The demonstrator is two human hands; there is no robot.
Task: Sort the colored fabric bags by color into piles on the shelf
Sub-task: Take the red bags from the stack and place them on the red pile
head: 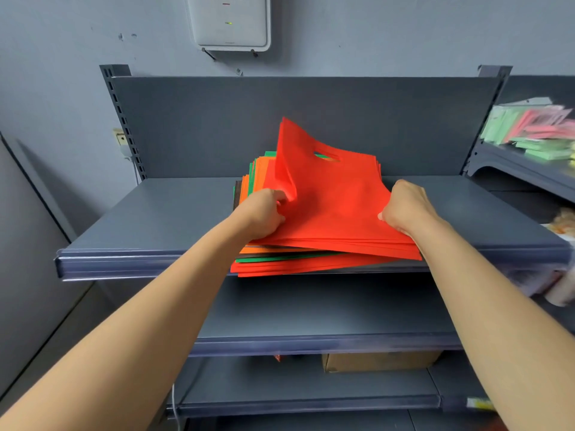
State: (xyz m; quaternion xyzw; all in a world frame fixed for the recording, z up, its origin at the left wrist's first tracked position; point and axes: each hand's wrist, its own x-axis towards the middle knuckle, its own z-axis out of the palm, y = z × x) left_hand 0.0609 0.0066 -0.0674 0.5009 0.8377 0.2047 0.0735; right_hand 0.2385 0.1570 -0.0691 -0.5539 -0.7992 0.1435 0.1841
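Observation:
A mixed stack of flat fabric bags [280, 259] lies in the middle of the top grey shelf [149, 219], with red, orange, green and dark layers showing at its edges. Its front hangs a little over the shelf lip. My left hand [264, 213] and my right hand [404, 206] each grip a side of a batch of red bags [336, 197] on top of the stack. The top red bag's left corner curls upward, and its cut-out handle shows green underneath.
The shelf's back panel [295, 119] rises behind the stack. A neighbouring shelf at the right holds pink and green packets [535, 129]. Lower shelves sit below, with a cardboard box [379, 360] on one. A white wall device [230, 23] hangs above.

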